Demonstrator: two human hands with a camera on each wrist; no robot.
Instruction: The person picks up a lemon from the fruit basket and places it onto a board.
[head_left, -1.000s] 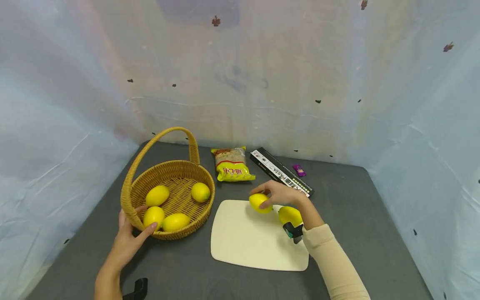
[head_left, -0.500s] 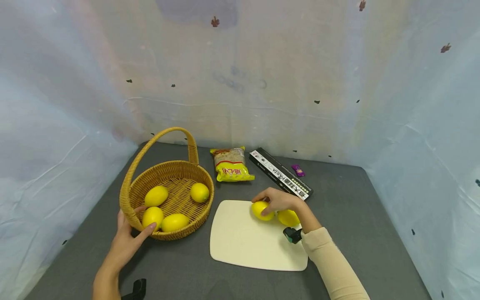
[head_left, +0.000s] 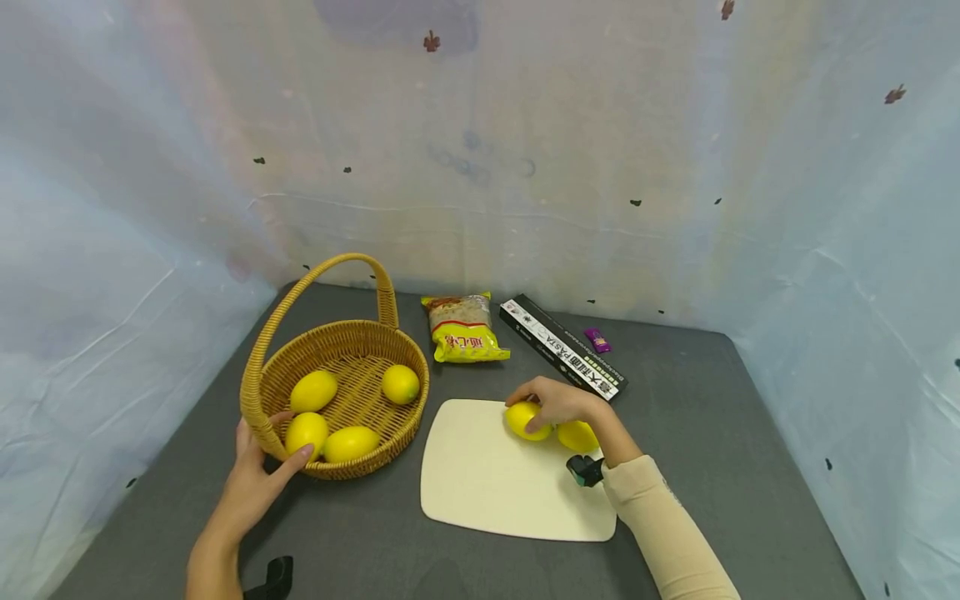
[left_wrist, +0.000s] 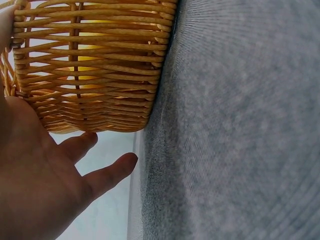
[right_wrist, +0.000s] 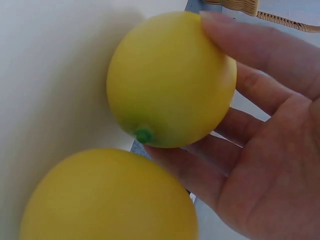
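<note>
My left hand [head_left: 251,483] grips the near left rim of a round wicker basket [head_left: 405,437], beside the foot of its tall handle. The thumb lies over the rim; in the left wrist view two fingers stretch below the woven side. Inside the basket are several lemons, one lemon [head_left: 307,433] close to my thumb. My right hand [head_left: 558,402] holds a lemon [right_wrist: 170,80] between thumb and fingers, low over the far part of a cream cutting board [head_left: 495,483]. A second lemon [right_wrist: 110,200] lies on the board right beside it, partly hidden by my wrist in the head view.
Behind the board lie a yellow snack bag [head_left: 467,329], a long black pasta box [head_left: 558,346] and a small purple packet [head_left: 597,340]. The grey tabletop [head_left: 360,542] is bounded by pale plastic sheeting [head_left: 480,167] at the back and sides.
My right hand has brought the lemon down and slightly right toward the board, close to the second lemon. During the last half second it has barely moved. My left hand stays on the basket.
</note>
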